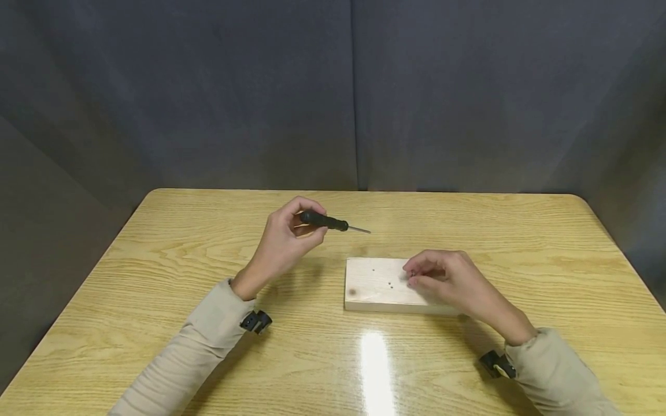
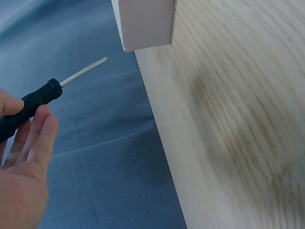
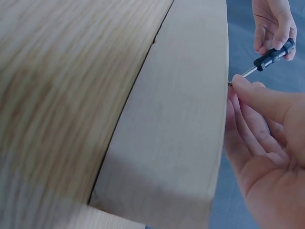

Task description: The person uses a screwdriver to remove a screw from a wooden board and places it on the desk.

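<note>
Up in the air, left of the wooden block (image 1: 364, 280), my left hand (image 1: 285, 241) grips a screwdriver (image 1: 325, 221) by its black handle. Its thin metal shaft points to the right, clear of the block. Over the right part of the block, my right hand (image 1: 446, 278) pinches a small dark screw (image 3: 230, 83) between thumb and fingertips. The fingers hide most of the screw, and I cannot tell whether its tip is in the wood. Several small dark spots and a brown knot mark the block's pale top.
The block lies flat on a wood-grain table (image 1: 166, 260). Dark grey curtains (image 1: 250, 104) hang behind the table and at its sides. A black wrist device (image 1: 256, 322) sits at the left cuff, and another wrist device (image 1: 498, 364) at the right cuff.
</note>
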Action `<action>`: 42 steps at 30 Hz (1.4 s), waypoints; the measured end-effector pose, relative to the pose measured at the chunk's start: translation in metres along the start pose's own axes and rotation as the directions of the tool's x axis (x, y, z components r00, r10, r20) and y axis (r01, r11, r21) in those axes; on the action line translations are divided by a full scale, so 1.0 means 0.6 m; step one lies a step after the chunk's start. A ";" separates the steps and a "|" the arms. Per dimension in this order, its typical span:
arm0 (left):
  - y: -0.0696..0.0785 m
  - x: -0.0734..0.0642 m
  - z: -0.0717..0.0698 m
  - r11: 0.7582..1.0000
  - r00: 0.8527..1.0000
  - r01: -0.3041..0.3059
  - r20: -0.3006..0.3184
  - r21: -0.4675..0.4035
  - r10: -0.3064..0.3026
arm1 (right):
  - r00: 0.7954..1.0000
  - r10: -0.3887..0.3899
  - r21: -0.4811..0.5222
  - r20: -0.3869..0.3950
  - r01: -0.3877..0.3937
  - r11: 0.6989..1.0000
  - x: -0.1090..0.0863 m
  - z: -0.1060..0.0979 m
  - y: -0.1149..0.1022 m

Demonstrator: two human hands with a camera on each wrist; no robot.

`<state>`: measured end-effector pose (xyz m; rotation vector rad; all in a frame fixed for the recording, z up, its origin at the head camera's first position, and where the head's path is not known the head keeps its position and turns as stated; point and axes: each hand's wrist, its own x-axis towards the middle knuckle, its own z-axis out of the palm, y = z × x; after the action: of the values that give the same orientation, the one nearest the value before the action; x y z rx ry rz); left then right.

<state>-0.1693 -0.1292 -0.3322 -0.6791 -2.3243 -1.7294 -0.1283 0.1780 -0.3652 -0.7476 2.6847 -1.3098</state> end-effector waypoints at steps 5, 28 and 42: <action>0.001 -0.001 -0.002 1.000 1.000 0.005 -0.003 0.000 -0.005 | 1.000 0.014 -0.004 0.020 -0.014 1.000 -0.002 -0.004 -0.005; -0.015 0.002 -0.021 0.997 1.000 -0.016 -0.013 0.073 0.017 | 0.987 -0.021 -0.101 -0.158 0.005 0.995 -0.015 -0.052 0.007; -0.038 0.007 -0.037 0.992 0.998 0.031 -0.057 0.118 -0.024 | 0.976 -0.023 -0.155 -0.216 -0.011 0.988 -0.028 -0.080 0.032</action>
<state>-0.1862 -0.1542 -0.3433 -0.5735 -2.3868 -1.5838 -0.1338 0.2304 -0.3517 -0.6620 2.9881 -1.2621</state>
